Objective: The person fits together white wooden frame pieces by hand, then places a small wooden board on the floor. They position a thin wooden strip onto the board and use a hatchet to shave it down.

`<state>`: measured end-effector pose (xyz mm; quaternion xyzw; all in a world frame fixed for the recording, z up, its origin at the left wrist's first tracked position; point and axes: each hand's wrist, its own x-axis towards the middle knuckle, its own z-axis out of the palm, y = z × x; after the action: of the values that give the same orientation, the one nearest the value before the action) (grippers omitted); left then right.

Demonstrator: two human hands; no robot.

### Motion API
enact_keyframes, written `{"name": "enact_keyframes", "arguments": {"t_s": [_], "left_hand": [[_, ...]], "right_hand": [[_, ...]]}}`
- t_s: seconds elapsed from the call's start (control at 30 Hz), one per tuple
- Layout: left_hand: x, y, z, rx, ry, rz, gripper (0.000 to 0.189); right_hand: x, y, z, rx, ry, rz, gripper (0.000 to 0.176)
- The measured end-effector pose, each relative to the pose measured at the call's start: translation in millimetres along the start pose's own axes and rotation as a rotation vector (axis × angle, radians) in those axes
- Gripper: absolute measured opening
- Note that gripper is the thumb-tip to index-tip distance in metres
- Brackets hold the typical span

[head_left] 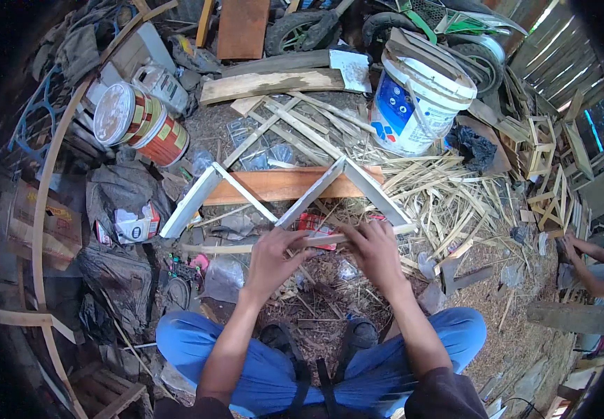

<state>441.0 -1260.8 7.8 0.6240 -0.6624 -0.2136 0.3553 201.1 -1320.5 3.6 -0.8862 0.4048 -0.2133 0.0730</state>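
Note:
A long thin wooden strip (225, 248) runs crosswise in front of my knees. My left hand (274, 253) and my right hand (373, 253) grip it near its middle, a short gap apart, fingers bent over it. Just beyond the strip is a zigzag of pale wooden slats (194, 199), joined at two peaks. Their lower ends come down close to the strip, and my fingers hide part of that line. Behind the zigzag lies a reddish-brown board (291, 185). A red packet (316, 227) shows on the ground between my hands.
Wood slivers (442, 202) are heaped at the right, below a white bucket (417, 105). Stacked paint tubs (141, 126) lean at the left near a dark bag (120, 192). Slatted wooden frames (546, 164) stand far right, above another person's arm (588, 269).

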Motion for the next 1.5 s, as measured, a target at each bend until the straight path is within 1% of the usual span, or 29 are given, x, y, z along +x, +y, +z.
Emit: {"name": "enact_keyframes", "arguments": {"t_s": [0.03,0.07,0.13,0.17,0.2,0.27,0.4,0.47,0.5,0.57,0.6,0.67,0.7,0.83,0.9,0.93,1.03,1.13,1.17,1.2,1.27,1.3,1.33,1.37,1.4,1.43,1.47,1.5], "left_hand": [[2,2,-3,0.021,0.031,0.136,0.032],[3,1,-6,0.021,0.035,0.142,0.032],[3,-2,-12,0.166,0.137,0.22,0.033],[4,-4,-12,0.188,0.183,0.264,0.034],[4,-7,-11,0.189,0.181,0.265,0.034],[0,-12,-10,0.212,0.202,0.3,0.033],[-4,-12,-8,0.256,0.185,0.301,0.029],[-5,-13,-5,0.258,0.205,0.233,0.025],[-5,-11,-5,0.258,0.204,0.235,0.025],[-7,-6,-3,0.28,0.206,0.137,0.027],[-6,-6,-1,0.273,0.2,0.139,0.027],[1,-9,4,0.246,0.256,0.108,0.027],[5,-7,5,0.247,0.282,0.097,0.021],[14,7,13,0.22,0.338,0.053,0.017],[15,16,19,0.219,0.34,-0.093,0.013],[15,17,22,0.213,0.341,-0.089,0.013],[13,15,35,0.248,0.303,-0.111,0.012],[17,19,43,0.199,0.275,-0.09,0.014],[20,19,42,0.124,0.214,-0.033,0.014],[22,21,41,0.049,0.149,0.022,0.015],[25,26,38,0.048,0.133,0.026,0.017],[26,28,37,0.044,0.096,0.035,0.019],[28,29,39,0.035,0.055,0.044,0.021],[30,30,41,-0.054,0.007,-0.028,0.023],[31,29,44,-0.051,-0.011,-0.025,0.023],[33,27,46,-0.068,-0.011,-0.031,0.024],[35,25,46,-0.081,-0.011,-0.036,0.025],[37,26,47,-0.098,-0.021,-0.049,0.022]], "right_hand": [[5,0,-11,0.005,0.024,-0.003,0.041],[8,2,-16,0.0,0.029,-0.005,0.041],[8,7,-24,0.024,0.036,0.011,0.038],[6,8,-22,0.014,0.033,0.012,0.039],[6,7,-21,0.014,0.034,0.014,0.039],[6,3,-19,0.066,0.115,-0.045,0.039],[5,-2,-20,0.078,0.169,-0.06,0.036],[-1,-7,-12,0.009,0.129,0.037,0.029],[0,-10,-10,0.008,0.131,0.039,0.029],[1,-16,-7,0.073,0.202,0.103,0.024],[2,-19,-7,0.068,0.199,0.111,0.024],[9,-22,-11,0.057,0.252,0.154,0.023],[10,-19,-11,0.053,0.25,0.172,0.022],[12,-23,-10,0.027,0.292,0.2,0.022],[6,-27,-5,0.015,0.337,0.316,0.023],[3,-27,-5,0.008,0.34,0.316,0.023],[-4,-23,-8,0.033,0.31,0.392,0.022],[-6,-4,-23,0.005,0.25,0.324,0.023],[-9,7,-27,0.035,0.2,0.327,0.022],[-10,12,-30,0.051,0.2,0.326,0.022],[-13,21,-38,0.108,0.117,0.318,0.022],[-15,24,-42,0.089,0.097,0.295,0.025],[-15,27,-46,0.094,0.094,0.314,0.025],[-14,29,-49,0.112,0.113,0.288,0.027],[-13,32,-52,0.131,0.136,0.259,0.028],[-13,36,-54,0.152,0.096,0.279,0.029],[-13,38,-53,0.162,0.105,0.293,0.029],[-12,40,-51,0.171,0.104,0.285,0.028]]}}
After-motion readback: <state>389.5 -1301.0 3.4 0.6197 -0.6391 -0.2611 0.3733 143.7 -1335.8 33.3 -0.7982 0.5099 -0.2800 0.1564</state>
